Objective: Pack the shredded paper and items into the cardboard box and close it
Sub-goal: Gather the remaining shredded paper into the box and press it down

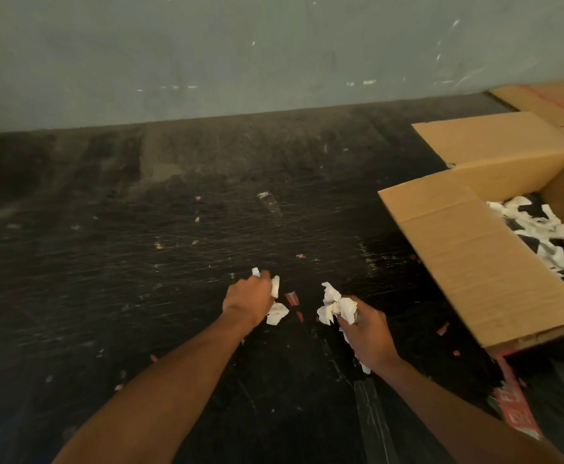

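An open cardboard box [474, 262] stands at the right, flaps spread outward. White shredded paper [548, 236] lies inside it over dark items. My left hand [248, 298] is closed around a clump of white shredded paper [276, 313] just above the dark floor. My right hand [366, 329] grips another white clump of shredded paper [335, 304], a short way left of the box's near flap. Both hands sit close together in the lower middle of the view.
The dark scratched floor [140, 262] carries small red and white paper scraps [291, 298]. A grey wall [240, 45] runs along the back. A second cardboard piece [548, 98] lies behind the box. A red printed sheet [514, 403] sticks out beneath the box.
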Tool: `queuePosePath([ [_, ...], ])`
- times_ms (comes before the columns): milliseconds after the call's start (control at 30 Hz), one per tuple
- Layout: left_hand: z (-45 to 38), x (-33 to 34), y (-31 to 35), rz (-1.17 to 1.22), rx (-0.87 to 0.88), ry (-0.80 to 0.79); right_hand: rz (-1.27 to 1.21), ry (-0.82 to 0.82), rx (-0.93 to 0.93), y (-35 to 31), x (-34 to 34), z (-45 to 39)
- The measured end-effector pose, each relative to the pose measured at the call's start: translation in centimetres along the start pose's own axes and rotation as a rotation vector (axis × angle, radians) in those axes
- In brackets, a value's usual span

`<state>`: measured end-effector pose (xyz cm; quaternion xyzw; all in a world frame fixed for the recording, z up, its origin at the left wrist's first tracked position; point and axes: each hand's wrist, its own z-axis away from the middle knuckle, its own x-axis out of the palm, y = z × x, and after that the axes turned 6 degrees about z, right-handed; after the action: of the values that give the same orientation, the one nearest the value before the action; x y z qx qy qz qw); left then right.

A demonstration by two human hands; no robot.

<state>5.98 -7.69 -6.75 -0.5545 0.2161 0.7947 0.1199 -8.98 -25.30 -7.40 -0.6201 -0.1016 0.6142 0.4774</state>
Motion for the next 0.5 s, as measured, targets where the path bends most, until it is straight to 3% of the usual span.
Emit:
queuePosePath([
  [233,0.9,0.8,-1.0,0.068,0.014,0.043,-0.031,0.036,-0.019,-0.5,-0.5,1.8],
  [500,2.2,-1.0,-0.7,0.398,-0.02,0.186,-0.093,0.122,-0.058,-3.6,-3.4,3.1],
])
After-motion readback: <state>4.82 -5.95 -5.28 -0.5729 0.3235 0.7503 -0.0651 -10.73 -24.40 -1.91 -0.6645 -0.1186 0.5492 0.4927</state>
